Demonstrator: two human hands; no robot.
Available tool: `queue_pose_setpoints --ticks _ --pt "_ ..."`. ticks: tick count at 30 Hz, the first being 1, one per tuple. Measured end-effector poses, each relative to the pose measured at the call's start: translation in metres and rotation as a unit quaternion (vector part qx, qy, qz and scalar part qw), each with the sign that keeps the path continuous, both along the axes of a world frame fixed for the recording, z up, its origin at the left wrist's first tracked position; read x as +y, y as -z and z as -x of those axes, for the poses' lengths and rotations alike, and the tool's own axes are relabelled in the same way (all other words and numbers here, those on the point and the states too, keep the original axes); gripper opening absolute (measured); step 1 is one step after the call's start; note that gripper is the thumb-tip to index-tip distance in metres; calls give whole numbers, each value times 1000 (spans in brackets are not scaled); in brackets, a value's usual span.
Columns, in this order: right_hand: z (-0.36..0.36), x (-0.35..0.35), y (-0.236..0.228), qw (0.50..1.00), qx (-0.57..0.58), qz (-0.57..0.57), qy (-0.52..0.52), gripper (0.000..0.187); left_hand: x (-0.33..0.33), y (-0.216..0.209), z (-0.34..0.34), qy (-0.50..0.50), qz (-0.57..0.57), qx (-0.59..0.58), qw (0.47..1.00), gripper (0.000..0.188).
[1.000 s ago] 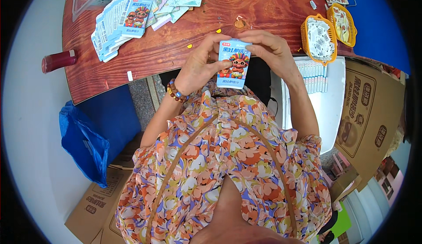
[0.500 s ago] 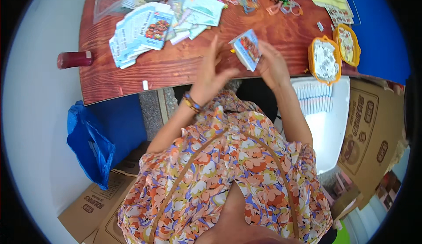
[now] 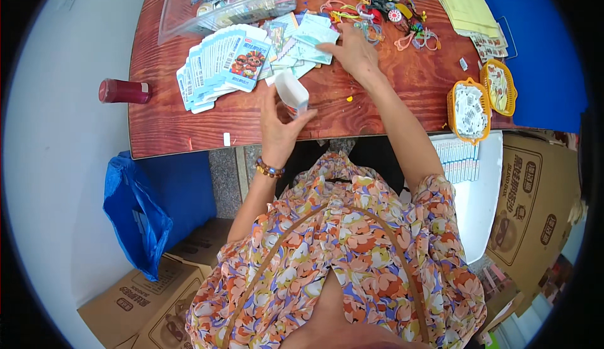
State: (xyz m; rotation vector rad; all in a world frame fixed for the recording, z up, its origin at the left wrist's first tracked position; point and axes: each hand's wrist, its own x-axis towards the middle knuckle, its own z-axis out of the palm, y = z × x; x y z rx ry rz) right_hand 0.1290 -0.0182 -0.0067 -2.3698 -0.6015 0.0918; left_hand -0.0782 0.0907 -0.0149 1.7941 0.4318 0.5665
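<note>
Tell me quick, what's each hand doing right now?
Left hand: closed, holding a small open box.
Right hand: at the pale green packets; whether it's gripping one can't be told.

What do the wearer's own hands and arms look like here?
Both the left hand and right hand are ungloved. A beaded bracelet in brown and amber tones circles the left wrist; the right shows none. The sleeves are loose, short and multicoloured floral.

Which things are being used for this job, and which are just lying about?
Seem part of the job:
left hand, holding an open box
right hand, at the papers
fanned boxes

Probably just lying about:
red bottle
blue bag
</note>
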Motion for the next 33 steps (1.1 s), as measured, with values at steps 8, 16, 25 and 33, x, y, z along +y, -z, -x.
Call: queue_pose_setpoints --ticks 8,16,25,33 --pt "-3 0 3 998 -60 -4 16 43 1 -5 5 -25 -46 45 998 89" --pt "13 -51 -44 878 217 -427 -9 12 5 -21 -11 -1 -209 71 975 81" --pt "33 -95 -85 971 -24 -127 -201 11 -16 -30 -31 128 -287 42 948 82" --pt "45 -83 -88 984 36 -64 -165 19 -30 -32 -38 138 -319 42 937 88"
